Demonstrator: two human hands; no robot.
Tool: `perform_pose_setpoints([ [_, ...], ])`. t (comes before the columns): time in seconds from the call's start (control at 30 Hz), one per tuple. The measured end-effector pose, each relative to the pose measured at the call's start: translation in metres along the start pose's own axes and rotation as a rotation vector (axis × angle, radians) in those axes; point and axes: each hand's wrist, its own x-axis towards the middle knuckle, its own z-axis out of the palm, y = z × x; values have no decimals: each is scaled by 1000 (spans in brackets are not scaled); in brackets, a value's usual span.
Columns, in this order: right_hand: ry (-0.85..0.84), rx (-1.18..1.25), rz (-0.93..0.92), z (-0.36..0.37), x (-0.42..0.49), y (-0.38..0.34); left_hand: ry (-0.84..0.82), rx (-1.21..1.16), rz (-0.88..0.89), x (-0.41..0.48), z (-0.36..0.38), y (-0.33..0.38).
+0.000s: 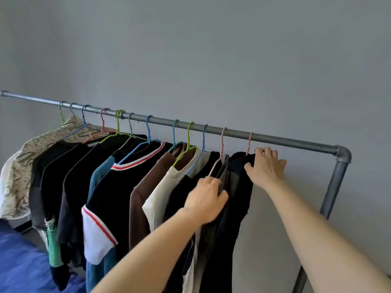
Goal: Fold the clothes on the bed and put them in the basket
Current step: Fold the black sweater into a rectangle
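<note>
Right, the clothes are all on hangers here, strung along the grey metal rail [169, 121] that runs from the upper left of the frame down to its elbow joint at the right. My right hand [267, 167] is on the last one, the black garment [237, 187] right of centre: thumb tucked against the dark shoulder, fingers spread flat over the top of it, just under the pink hanger [249, 143] it hangs from. So that hand is mostly open, pressing and pinching at the shoulder, not wrapped round anything. My left hand [206, 199] is lower, centre of the frame, fingers curled shut on the dark grey fabric [224, 170] of the next piece along, which sits on another pink hanger.

Working leftward from there: a black top on a blue hanger [202, 149], a cream top [160, 195] on a lime green hanger, a brown one [141, 197], then a black tee with white sleeves and red stripes [99, 225], a teal piece behind it, several more black shirts, and a patterned beige shirt [19, 166] at the far left.

Bottom left corner, a blue bedcover [21, 265]. Behind everything, a plain grey wall [211, 49]. The rack's upright post [333, 187] drops away at the right edge.
</note>
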Motion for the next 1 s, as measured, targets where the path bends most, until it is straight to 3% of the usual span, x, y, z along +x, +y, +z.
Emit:
perform_pose_setpoints([
  [0.1,158,-6,-47,-1,21,17,-139,-48,-107,15,35,26],
  [0.2,105,-52,-84,2,41,29,-220,-44,-188,25,59,38],
  [0.4,26,-82,-110,11,52,39,65,-280,-229,29,50,32],
  [0.5,-14,-54,-90,8,53,35,128,-339,-214,30,23,27],
  [0.6,82,174,-139,5,48,21,171,-405,-183,10,-7,19],
  [0.7,161,565,-268,-2,30,-7,179,-401,-128,-36,-36,-5],
  [0.8,10,847,-368,-17,3,-44,102,-452,-108,-86,-68,-35],
  [1.0,-538,999,-550,-43,-72,-152,97,-420,-242,-214,-141,-106],
])
